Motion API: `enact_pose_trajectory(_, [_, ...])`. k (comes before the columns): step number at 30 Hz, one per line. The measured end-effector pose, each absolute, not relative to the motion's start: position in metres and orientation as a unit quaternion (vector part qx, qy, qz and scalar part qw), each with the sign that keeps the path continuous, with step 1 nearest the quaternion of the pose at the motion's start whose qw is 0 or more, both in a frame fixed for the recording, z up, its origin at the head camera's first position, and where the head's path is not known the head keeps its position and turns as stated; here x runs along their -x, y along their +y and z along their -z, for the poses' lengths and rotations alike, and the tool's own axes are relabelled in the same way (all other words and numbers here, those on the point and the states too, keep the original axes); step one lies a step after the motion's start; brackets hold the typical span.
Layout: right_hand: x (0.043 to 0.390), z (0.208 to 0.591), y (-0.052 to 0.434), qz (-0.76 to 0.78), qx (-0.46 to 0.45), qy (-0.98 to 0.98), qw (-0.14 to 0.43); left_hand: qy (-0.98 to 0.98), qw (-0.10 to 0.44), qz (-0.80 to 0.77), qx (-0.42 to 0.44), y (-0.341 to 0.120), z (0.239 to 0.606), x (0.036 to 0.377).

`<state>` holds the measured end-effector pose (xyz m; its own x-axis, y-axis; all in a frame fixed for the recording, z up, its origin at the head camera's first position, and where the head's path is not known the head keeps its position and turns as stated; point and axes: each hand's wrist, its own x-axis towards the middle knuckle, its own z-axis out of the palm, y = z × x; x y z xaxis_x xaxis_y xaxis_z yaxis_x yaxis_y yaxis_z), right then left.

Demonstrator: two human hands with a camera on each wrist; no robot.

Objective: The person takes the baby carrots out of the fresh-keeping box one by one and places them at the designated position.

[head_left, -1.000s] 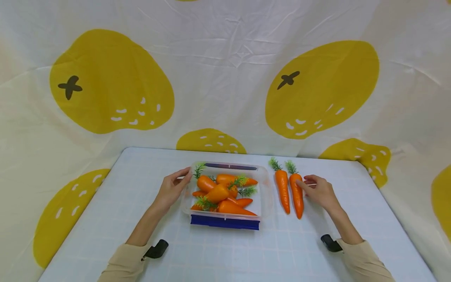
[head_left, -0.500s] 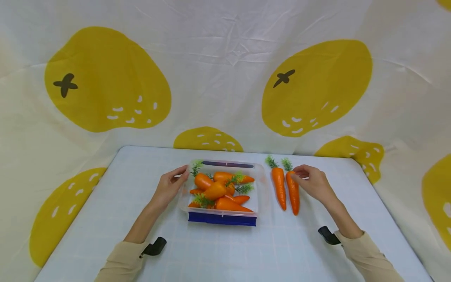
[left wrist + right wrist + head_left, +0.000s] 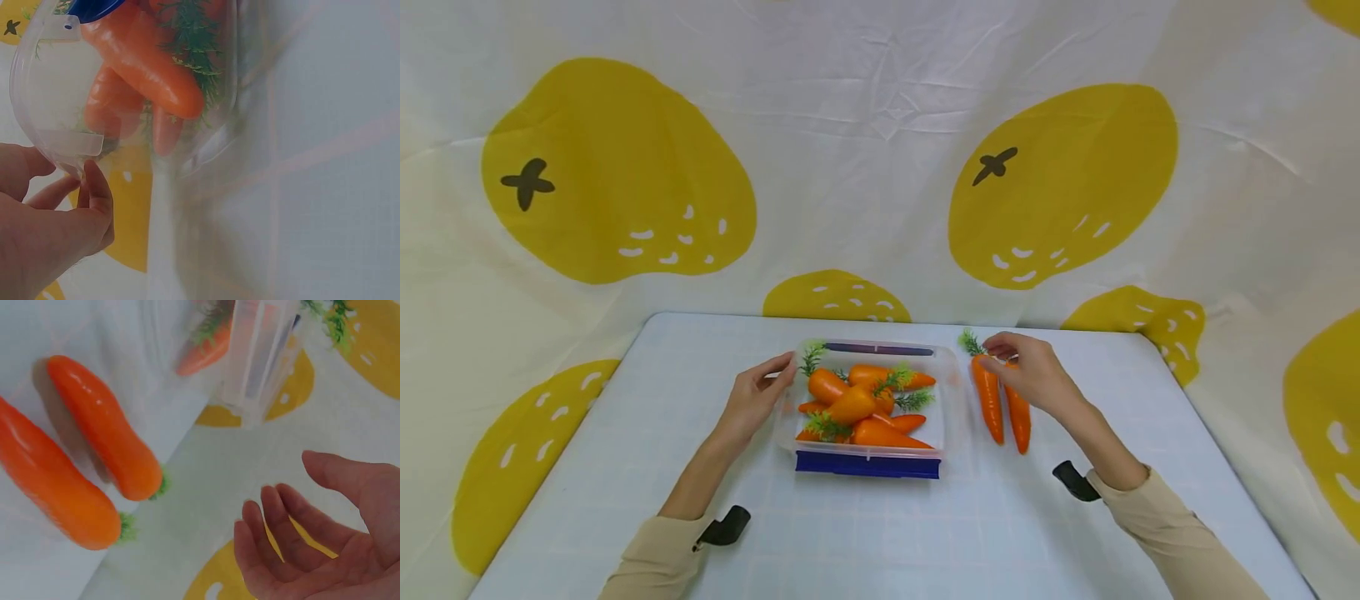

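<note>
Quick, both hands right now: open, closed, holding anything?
Left hand: closed, pinching the edge of the clear box.
Right hand: open, holding nothing, near the two loose carrots.

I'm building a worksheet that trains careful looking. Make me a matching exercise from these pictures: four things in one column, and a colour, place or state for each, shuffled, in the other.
Column one
1. left hand
2. right hand
3. front flap of the clear box
4. two loose carrots

Column two
A. deep blue
B. lying on the table, to the right of the clear box
C. pinching the left rim of the clear box
D. holding nothing

Right pairs: 1-C, 2-D, 3-A, 4-B
</note>
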<state>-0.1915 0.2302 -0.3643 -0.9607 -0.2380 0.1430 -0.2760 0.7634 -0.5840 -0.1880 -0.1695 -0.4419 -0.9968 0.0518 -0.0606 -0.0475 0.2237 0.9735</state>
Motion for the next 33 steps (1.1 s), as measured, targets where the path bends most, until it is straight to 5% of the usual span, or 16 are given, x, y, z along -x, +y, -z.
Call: enact_pose_trajectory(33, [0.188,0.341,0.106,-0.293,-0.316,-0.901,-0.053,0.784,0.035,-0.620,-0.007,-0.172,0.448,0.192])
